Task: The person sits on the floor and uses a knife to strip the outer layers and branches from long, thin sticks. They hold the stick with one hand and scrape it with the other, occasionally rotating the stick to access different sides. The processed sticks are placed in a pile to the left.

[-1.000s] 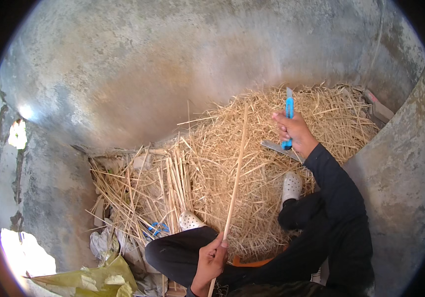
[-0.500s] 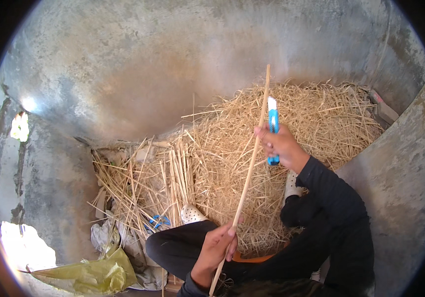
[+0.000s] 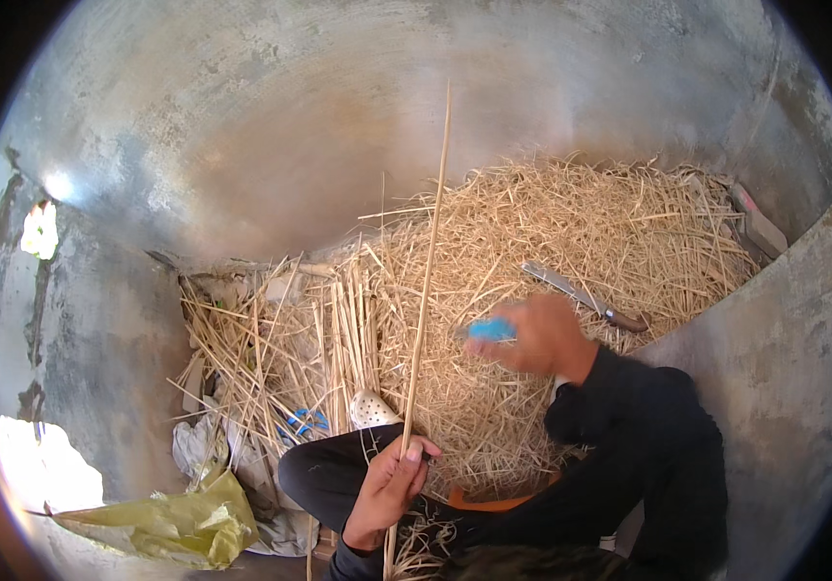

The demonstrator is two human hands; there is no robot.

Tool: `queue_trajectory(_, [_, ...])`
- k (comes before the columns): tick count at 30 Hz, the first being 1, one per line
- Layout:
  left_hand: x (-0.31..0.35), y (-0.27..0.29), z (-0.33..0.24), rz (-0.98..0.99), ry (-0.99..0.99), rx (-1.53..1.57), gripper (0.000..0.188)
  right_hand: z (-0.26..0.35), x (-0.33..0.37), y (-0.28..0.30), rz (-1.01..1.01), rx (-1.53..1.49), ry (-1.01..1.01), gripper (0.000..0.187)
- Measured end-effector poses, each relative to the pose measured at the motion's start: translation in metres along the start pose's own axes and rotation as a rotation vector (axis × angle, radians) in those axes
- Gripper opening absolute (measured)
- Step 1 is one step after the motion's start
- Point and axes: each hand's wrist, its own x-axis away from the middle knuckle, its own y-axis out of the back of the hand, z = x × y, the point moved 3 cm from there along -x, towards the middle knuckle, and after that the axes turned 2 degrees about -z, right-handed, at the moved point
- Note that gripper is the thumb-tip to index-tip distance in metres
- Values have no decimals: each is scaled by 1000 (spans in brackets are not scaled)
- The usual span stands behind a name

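A long, thin bamboo strip (image 3: 423,320) rises almost upright from my lap toward the far wall. My left hand (image 3: 392,489) grips it low down, thumb along its front. To the right, apart from the strip, my right hand (image 3: 540,337) is smeared by motion but closed round a blue utility knife (image 3: 492,330). The utility knife points left; its blade is too blurred to make out. Just beyond my right hand, a knife (image 3: 585,297) with a brown handle lies on a heap of pale shavings (image 3: 619,223).
Loose strips (image 3: 246,358) lie crisscrossed at the left, beside a bundle of straighter ones (image 3: 350,329). Scissors with blue handles (image 3: 309,423) rest near my left knee. A yellow-green sack (image 3: 179,523) lies lower left. Grey walls (image 3: 271,126) enclose the space.
My right hand has come away from the strip and dropped lower, the utility knife turning from upright to pointing left. The strip has swung left and stands steeper. The brown-handled knife now shows.
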Motion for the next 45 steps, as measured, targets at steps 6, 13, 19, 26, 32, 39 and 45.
queue_trajectory(6, [25, -17, -12, 177, 25, 21, 31, -7, -10, 0, -173, 75, -36, 72])
queue_trajectory(13, [29, -23, -12, 64, -38, 115, 48, -5, -1, 2, -149, 54, -143, 67])
queue_trajectory(19, [25, -19, -14, 53, -56, 116, 60, 22, 4, 5, -176, 21, 170, 65])
queue_trajectory(26, [39, -30, -14, 2, 55, -9, 59, 29, 10, 0, -118, 34, 172, 71])
queue_trajectory(32, [48, -38, -17, -92, 90, -199, 57, 0, -3, 9, -168, 31, -2, 74])
queue_trajectory(39, [57, -32, -15, -54, -239, -420, 45, 0, -13, 15, -124, 144, -39, 74])
queue_trajectory(45, [64, -27, -22, -118, -290, -593, 47, 29, -1, -2, -48, 24, 134, 72])
